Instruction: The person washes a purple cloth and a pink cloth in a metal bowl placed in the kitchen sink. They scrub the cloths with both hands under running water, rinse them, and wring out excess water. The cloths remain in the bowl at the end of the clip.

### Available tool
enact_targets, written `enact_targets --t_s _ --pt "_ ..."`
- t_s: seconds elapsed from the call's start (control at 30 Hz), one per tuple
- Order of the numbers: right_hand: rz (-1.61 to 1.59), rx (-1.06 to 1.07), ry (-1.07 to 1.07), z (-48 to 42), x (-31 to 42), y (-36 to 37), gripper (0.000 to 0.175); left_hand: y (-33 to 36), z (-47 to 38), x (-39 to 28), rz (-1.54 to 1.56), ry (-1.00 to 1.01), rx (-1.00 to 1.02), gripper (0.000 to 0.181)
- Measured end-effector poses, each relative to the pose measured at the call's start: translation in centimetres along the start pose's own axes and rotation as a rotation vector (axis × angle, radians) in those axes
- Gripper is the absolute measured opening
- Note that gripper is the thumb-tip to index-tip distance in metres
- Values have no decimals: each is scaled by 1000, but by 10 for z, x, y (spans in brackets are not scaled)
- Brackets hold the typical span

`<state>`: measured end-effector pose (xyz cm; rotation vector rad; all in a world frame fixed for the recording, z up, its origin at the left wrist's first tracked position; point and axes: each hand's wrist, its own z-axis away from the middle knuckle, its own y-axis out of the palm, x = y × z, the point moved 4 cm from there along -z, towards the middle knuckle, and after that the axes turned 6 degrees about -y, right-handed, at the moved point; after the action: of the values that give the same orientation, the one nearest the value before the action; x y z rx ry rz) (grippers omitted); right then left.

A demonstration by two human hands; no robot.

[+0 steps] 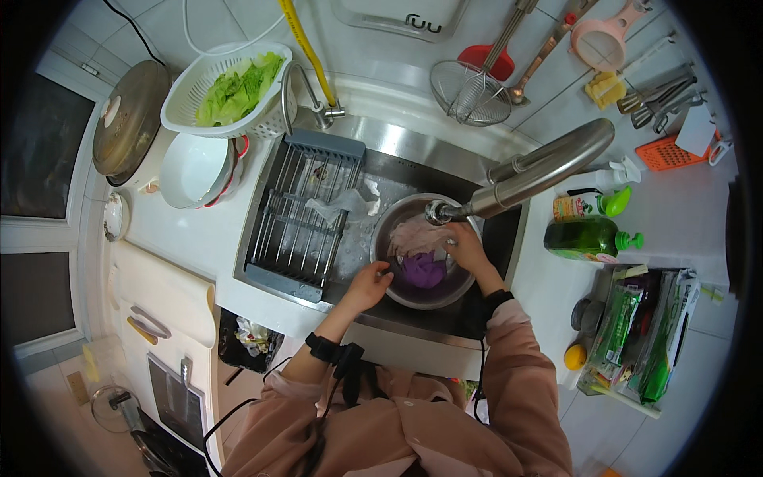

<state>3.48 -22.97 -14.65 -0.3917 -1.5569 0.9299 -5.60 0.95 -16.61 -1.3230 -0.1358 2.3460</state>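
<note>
A round metal basin (398, 292) stands in the steel sink, below the curved faucet (524, 173). Inside it lie pale pinkish cloth or similar soft material (417, 235) and a bunched purple cloth (424, 269). My right hand (466, 247) reaches into the basin at its right side, its fingertips at the edge of the pale material; whether they grip it is not clear. At the basin's left rim is my left hand (371, 285), fingers loosely curled and apart, holding nothing.
Left in the sink stands a drying rack (283, 238) with a crumpled translucent plastic bag (343, 206) beside it. A white basket (179, 113) of lettuce and white bowls (194, 170) stand at the back left. Bottles (581, 238) and a bin of packages (644, 334) are on the right.
</note>
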Motion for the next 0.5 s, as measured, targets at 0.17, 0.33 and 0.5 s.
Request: enact_targets --t_s 0.17,0.33,0.5 --pt "-118 11 81 2 -5 2 51 -6 2 -4 -2 -5 -28 37" --pt "-419 -92 -43 -4 52 -36 57 -9 2 1 89 -41 -46 37" --pt "-543 -71 -267 -20 110 -63 64 -7 1 0 87 -34 -31 38"
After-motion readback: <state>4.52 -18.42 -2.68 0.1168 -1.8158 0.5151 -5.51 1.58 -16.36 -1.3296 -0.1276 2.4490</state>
